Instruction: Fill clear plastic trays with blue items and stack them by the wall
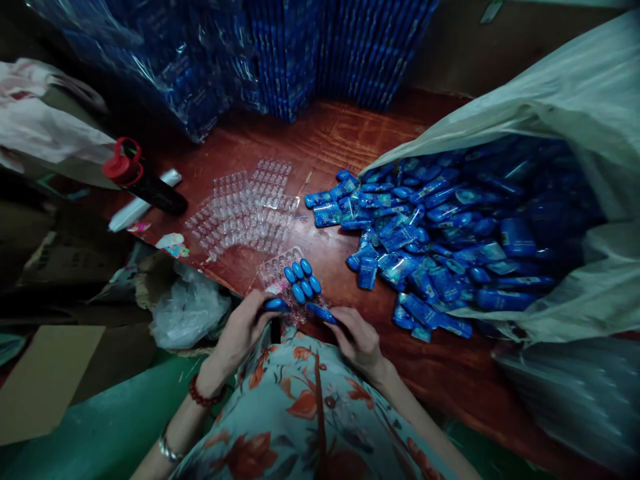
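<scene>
Near the table's front edge lies a clear plastic blister tray (pixel 270 268), partly filled with several blue oval packs (pixel 306 267) in rows. My left hand (pixel 246 327) is closed on a blue oval pack (pixel 275 305) at the tray's left front corner. On the other side, my right hand (pixel 359 339) pinches another blue pack (pixel 321 313), tilted beside the front of the tray. The tray's front edge is partly hidden by the hands and packs. More empty clear trays (pixel 245 207) fan out in overlapping rows just behind.
A large white sack (pixel 530 113) lies on its side at the right, spilling many blue packs (pixel 400 240) onto the red-brown table (pixel 345 133). Blue stacks (pixel 285 53) wrapped in plastic stand at the back. A dark bottle with a red lid (pixel 145 180) lies at the left.
</scene>
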`<action>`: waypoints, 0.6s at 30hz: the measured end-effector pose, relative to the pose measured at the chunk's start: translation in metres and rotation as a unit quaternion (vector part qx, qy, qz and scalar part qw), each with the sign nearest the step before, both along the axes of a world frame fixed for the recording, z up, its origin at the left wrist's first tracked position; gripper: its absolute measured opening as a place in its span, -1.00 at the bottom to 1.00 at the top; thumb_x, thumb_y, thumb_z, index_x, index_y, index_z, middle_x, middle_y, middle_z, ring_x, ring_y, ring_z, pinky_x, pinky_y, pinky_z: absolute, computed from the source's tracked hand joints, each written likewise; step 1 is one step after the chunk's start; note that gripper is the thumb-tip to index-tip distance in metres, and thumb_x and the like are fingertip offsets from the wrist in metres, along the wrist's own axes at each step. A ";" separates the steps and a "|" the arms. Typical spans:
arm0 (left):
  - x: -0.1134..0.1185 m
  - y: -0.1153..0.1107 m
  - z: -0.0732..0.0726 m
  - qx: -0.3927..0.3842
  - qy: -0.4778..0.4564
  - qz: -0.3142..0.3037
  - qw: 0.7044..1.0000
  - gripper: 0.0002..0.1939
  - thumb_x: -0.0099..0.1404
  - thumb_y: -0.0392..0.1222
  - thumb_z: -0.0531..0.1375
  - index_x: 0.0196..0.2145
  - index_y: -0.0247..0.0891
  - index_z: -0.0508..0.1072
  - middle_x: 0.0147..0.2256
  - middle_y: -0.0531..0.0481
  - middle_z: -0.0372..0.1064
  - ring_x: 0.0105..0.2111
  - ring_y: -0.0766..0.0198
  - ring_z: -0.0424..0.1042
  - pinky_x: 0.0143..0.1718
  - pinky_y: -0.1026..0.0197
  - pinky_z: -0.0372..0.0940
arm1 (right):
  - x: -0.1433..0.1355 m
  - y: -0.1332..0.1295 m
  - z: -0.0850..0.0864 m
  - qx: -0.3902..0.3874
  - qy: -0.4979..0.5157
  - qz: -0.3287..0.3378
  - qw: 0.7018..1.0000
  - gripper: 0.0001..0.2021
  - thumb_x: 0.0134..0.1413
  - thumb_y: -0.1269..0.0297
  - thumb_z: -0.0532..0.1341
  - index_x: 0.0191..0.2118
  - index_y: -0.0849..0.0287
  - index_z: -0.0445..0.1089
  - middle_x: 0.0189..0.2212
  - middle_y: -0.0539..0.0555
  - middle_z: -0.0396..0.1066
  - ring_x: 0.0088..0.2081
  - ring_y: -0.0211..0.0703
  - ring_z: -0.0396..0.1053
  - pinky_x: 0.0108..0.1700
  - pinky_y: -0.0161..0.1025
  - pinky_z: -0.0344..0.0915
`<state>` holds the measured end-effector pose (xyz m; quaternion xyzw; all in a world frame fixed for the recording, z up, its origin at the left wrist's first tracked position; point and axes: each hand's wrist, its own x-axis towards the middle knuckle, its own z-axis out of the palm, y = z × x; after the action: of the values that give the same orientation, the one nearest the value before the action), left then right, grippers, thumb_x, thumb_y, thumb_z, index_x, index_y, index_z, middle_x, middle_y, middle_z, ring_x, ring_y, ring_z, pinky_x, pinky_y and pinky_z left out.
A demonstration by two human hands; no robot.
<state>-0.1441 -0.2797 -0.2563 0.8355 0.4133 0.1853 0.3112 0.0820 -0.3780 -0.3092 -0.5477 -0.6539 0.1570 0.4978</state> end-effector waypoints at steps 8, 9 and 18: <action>-0.003 0.024 -0.035 0.124 -0.025 0.046 0.991 -0.73 0.33 -0.35 -0.01 -0.05 -0.22 0.31 -0.19 -0.09 0.35 -0.17 0.23 0.37 -0.14 0.14 0.34 | -0.019 0.023 0.006 -0.054 -0.083 0.090 0.991 -0.70 0.15 0.43 0.10 0.01 0.22 0.29 -0.26 0.14 0.43 -0.22 -0.12 0.44 -0.17 -0.22 0.44; -0.004 0.025 -0.036 0.118 -0.016 0.016 0.993 -0.71 0.33 -0.35 -0.03 -0.03 -0.22 0.30 -0.17 -0.11 0.36 -0.16 0.23 0.37 -0.13 0.14 0.35 | -0.016 0.027 0.007 -0.083 -0.104 0.085 0.987 -0.71 0.17 0.42 0.08 0.01 0.22 0.29 -0.23 0.16 0.42 -0.19 -0.11 0.44 -0.14 -0.20 0.43; 0.016 0.021 -0.042 0.198 -0.002 -0.105 0.974 -0.66 0.34 -0.40 -0.08 0.04 -0.29 0.24 -0.17 -0.18 0.35 -0.18 0.24 0.38 -0.19 0.22 0.35 | 0.023 0.040 0.021 -0.088 -0.150 0.061 0.983 -0.72 0.18 0.42 0.06 -0.01 0.14 0.31 -0.20 0.14 0.40 -0.15 -0.15 0.41 -0.11 -0.21 0.40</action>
<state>-0.1285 -0.2587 -0.2979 0.9189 0.2771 0.2318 0.1581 0.1051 -0.3378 -0.2883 -0.5657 -0.7371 0.1604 0.3330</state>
